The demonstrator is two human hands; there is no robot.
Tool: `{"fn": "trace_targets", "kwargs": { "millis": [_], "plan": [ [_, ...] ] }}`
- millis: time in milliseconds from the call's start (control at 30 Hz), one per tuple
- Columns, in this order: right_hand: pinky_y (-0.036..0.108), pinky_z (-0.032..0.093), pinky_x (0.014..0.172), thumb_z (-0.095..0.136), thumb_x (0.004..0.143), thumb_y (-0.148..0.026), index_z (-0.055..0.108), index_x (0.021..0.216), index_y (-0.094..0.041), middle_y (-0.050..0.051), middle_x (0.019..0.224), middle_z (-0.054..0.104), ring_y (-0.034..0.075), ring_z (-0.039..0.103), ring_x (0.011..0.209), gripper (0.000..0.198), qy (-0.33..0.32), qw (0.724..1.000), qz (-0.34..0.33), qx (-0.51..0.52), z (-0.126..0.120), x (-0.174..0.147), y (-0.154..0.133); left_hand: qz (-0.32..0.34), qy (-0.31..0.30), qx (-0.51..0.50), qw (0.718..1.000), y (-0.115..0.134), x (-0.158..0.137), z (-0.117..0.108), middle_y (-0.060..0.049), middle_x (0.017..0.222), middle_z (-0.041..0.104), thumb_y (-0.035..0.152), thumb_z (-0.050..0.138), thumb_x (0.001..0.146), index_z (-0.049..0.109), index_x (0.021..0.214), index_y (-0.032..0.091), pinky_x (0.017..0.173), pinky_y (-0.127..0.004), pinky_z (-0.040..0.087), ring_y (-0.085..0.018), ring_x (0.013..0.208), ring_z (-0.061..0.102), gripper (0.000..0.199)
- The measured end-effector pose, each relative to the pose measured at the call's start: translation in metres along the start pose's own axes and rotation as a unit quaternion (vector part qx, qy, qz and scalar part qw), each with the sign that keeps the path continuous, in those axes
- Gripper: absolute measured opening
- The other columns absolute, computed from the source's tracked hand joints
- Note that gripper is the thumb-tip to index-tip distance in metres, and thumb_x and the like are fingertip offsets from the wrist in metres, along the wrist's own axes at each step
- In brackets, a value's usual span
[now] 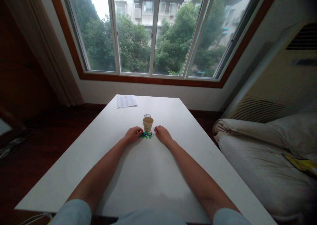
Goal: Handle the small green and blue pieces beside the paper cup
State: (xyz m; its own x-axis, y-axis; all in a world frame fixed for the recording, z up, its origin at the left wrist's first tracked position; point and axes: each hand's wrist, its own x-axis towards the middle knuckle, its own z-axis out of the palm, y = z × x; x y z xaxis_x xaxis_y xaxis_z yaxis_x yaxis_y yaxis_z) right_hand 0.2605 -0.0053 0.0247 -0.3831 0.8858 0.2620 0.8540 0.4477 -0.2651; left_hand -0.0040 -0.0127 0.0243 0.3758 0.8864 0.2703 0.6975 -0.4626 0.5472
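A small tan paper cup (148,123) stands upright on the white table (138,172). Just in front of it lies a little heap of small blue and green pieces (146,135). My left hand (133,134) rests on the table at the heap's left edge, fingers curled and touching the pieces. My right hand (162,134) rests to the right of the heap, fingers curled, close beside the cup. Whether either hand pinches a piece is too small to tell.
A small clear round object (147,115) sits behind the cup. A printed sheet of paper (126,101) lies at the table's far left corner. A bed with pale bedding (260,159) stands to the right. A large window (156,30) fills the far wall.
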Motion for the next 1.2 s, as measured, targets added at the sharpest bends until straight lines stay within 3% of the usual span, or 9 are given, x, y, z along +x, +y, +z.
{"fn": "trace_targets", "kwargs": {
  "millis": [167, 333, 700, 1067, 1200],
  "plan": [
    [0.027, 0.04, 0.087, 0.054, 0.092, -0.016, 0.065, 0.112, -0.022, 0.007, 0.106, 0.06, 0.019, 0.052, 0.103, 0.023, 0.015, 1.0, 0.017, 0.006, 0.0046, 0.0001, -0.0009, -0.007, 0.0, 0.005, 1.0, 0.0003, 0.0001, -0.0001, -0.002, 0.09, 0.068, 0.037, 0.052, 0.091, 0.074, 0.098, 0.023, 0.071, -0.024, 0.042, -0.014, 0.077, 0.056, 0.027],
    [0.027, 0.039, 0.081, 0.057, 0.094, -0.022, 0.067, 0.099, -0.022, 0.008, 0.104, 0.06, 0.02, 0.052, 0.103, 0.012, 0.032, 0.997, 0.061, -0.019, 0.0043, 0.0, 0.0014, -0.005, 0.0, 0.006, 1.0, -0.0013, -0.0001, 0.0003, -0.003, 0.09, 0.068, 0.037, 0.052, 0.091, 0.075, 0.098, 0.023, 0.07, -0.024, 0.042, -0.014, 0.077, 0.055, 0.027],
    [0.026, 0.038, 0.079, 0.059, 0.093, -0.026, 0.066, 0.097, -0.022, 0.006, 0.1, 0.059, 0.019, 0.05, 0.099, 0.009, 0.042, 0.999, 0.007, 0.001, 0.0058, -0.0028, -0.0019, -0.008, 0.0, 0.007, 1.0, -0.0028, 0.0013, 0.0026, -0.003, 0.092, 0.068, 0.037, 0.053, 0.091, 0.075, 0.099, 0.023, 0.072, -0.024, 0.042, -0.014, 0.078, 0.057, 0.027],
    [0.025, 0.037, 0.08, 0.055, 0.09, -0.015, 0.061, 0.092, -0.02, 0.004, 0.093, 0.059, 0.017, 0.05, 0.091, 0.007, 0.05, 0.999, -0.006, 0.009, 0.0088, -0.0004, 0.0006, -0.006, -0.003, 0.013, 1.0, -0.0008, 0.0008, 0.0011, -0.003, 0.091, 0.068, 0.037, 0.051, 0.091, 0.075, 0.098, 0.024, 0.072, -0.025, 0.042, -0.014, 0.077, 0.057, 0.028],
    [0.025, 0.038, 0.083, 0.056, 0.09, -0.016, 0.062, 0.101, -0.02, 0.004, 0.097, 0.059, 0.017, 0.05, 0.095, 0.013, 0.052, 0.998, 0.0, 0.017, 0.0108, -0.0004, 0.0001, -0.009, -0.003, 0.016, 1.0, -0.0009, 0.0005, 0.0012, -0.003, 0.092, 0.068, 0.037, 0.051, 0.091, 0.074, 0.099, 0.024, 0.071, -0.025, 0.042, -0.015, 0.078, 0.057, 0.028]
  ]
}}
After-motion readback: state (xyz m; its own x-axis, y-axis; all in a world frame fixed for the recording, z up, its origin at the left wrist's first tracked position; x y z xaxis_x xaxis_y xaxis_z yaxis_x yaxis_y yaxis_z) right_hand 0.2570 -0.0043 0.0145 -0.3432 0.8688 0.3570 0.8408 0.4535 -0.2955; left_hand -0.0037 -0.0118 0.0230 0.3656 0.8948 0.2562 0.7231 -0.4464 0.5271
